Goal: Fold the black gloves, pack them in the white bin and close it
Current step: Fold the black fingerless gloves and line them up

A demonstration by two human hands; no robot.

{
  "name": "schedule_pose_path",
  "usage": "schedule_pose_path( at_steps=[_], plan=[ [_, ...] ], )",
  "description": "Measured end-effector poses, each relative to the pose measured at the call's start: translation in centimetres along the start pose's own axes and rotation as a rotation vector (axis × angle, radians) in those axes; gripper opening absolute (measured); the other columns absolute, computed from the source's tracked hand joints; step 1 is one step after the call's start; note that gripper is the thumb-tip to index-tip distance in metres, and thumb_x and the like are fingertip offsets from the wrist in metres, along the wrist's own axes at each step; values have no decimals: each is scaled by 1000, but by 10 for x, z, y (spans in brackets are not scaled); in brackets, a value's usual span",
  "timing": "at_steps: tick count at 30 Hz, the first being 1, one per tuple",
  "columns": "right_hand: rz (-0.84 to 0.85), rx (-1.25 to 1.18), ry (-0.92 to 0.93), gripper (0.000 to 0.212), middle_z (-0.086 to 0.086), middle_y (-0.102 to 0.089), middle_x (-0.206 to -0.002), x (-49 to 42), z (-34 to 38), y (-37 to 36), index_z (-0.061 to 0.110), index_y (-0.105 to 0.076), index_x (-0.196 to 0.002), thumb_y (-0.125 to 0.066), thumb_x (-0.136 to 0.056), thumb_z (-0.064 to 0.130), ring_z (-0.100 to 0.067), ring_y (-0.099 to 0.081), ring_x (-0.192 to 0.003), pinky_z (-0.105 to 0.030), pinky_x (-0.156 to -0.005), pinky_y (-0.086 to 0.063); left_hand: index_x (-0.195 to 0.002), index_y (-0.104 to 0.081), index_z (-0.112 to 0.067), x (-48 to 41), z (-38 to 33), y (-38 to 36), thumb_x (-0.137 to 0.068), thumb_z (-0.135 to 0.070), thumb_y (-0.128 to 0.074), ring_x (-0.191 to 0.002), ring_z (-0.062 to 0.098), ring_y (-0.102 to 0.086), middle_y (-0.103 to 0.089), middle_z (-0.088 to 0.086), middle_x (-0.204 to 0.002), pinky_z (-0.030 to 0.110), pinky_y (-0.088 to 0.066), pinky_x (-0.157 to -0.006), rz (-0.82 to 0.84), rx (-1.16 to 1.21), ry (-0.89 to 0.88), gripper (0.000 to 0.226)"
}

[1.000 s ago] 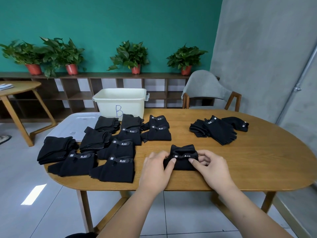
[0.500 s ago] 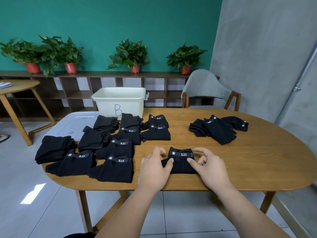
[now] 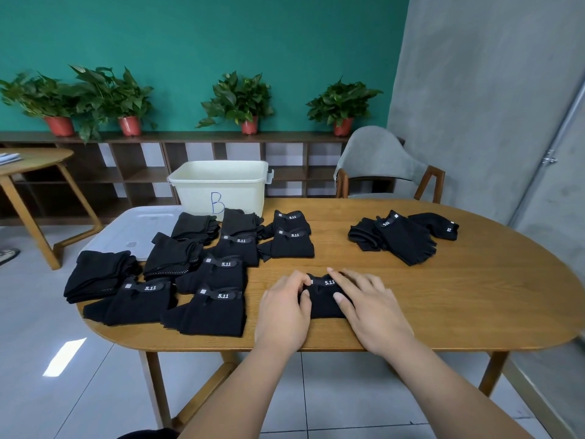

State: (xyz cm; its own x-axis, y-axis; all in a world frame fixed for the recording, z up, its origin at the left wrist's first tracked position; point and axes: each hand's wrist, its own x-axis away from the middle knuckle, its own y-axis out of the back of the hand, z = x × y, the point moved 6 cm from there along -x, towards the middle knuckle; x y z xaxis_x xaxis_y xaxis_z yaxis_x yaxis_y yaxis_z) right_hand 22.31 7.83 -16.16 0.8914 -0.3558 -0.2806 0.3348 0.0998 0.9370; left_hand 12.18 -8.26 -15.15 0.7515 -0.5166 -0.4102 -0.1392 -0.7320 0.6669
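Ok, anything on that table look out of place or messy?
Nothing spilled or damaged. Only the pile at far right looks untidy: gloves heaped, one with fingers splayed, unlike the folded rows at left.

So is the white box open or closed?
Open. The white bin shows its bare rim, and the lid lies flat on the table beside it.

The oval wooden table (image 3: 474,305) is carrying gloves, a bin and a lid.
A white bin (image 3: 240,191) marked B is standing at the far edge, with its lid (image 3: 136,226) lying flat just to the left. Folded black gloves (image 3: 218,270) are crowding the left half, one folded glove (image 3: 323,304) is lying near the front edge, and loose gloves (image 3: 405,239) are sitting at the far right.
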Motion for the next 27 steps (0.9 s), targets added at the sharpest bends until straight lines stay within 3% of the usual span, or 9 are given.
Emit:
schedule_pose_path(
  at_steps=[4, 9, 15, 19, 21, 23, 25, 27],
  plan=[
    [168, 25, -76, 54, 9, -13, -174, -5, -4, -14, 61, -2, -158, -7, -105, 66, -23, 1, -160, -47, -128, -14, -114, -59, -40, -1, 0, -1, -103, -24, -55, -102, 11, -51, -62, -17, -108, 33, -38, -89, -18, -152, -9, 20],
    [200, 34, -85, 55, 9, -8, -175, -7, -4, -13, 62, 0, -158, -7, -104, 68, -24, 7, -161, -48, -129, -8, -119, -63, -39, -5, 3, -3, -103, -27, -54, -107, 12, -47, -60, -16, -112, 32, -35, -90, -17, -204, 16, 22],
    [79, -274, -134, 53, 16, -11, -173, -2, -8, 4, 67, -8, -155, -14, -103, 71, -11, 0, -159, -44, -128, -15, -114, -67, -31, 4, -4, 3, -102, -24, -58, -107, 17, -51, -55, -10, -117, 36, -42, -88, -179, -197, -95, 17],
    [-41, -460, -200, 51, 12, -28, -169, -1, -18, 10, 59, -24, -158, -22, -107, 64, -13, -15, -156, -42, -125, -22, -127, -68, -22, 13, -35, 3, -99, -21, -58, -136, 23, -49, -55, 0, -141, 43, -38, -116, -168, -317, -362, 30],
    [-88, -486, -223, 51, 11, -36, -165, -2, -24, 9, 53, -33, -158, -22, -108, 61, -14, -24, -154, -39, -124, -25, -144, -59, -17, 22, -55, -11, -102, -31, -50, -153, 26, -35, -44, 6, -160, 46, -26, -128, -60, -360, -426, 44],
    [-139, -495, -247, 53, 11, -44, -160, -2, -29, 8, 45, -41, -156, -21, -109, 58, -13, -32, -150, -34, -120, -27, -162, -36, -11, 30, -63, -34, -107, -46, -35, -163, 26, -9, -19, 10, -174, 47, -11, -132, 109, -430, -354, 65],
    [-173, -500, -266, 55, 11, -50, -156, -1, -32, 7, 38, -47, -154, -20, -110, 55, -12, -38, -147, -28, -115, -25, -169, -8, -10, 33, -55, -53, -108, -59, -18, -163, 25, 14, 7, 12, -176, 46, 4, -132, 300, -524, -213, 79],
    [-177, -496, -278, 56, 10, -54, -153, 0, -34, 8, 34, -51, -152, -19, -110, 53, -14, -40, -145, -27, -114, -25, -168, 8, -13, 31, -44, -58, -106, -66, -8, -159, 24, 26, 21, 11, -174, 46, 11, -131, 414, -603, -123, 83]
  ],
)
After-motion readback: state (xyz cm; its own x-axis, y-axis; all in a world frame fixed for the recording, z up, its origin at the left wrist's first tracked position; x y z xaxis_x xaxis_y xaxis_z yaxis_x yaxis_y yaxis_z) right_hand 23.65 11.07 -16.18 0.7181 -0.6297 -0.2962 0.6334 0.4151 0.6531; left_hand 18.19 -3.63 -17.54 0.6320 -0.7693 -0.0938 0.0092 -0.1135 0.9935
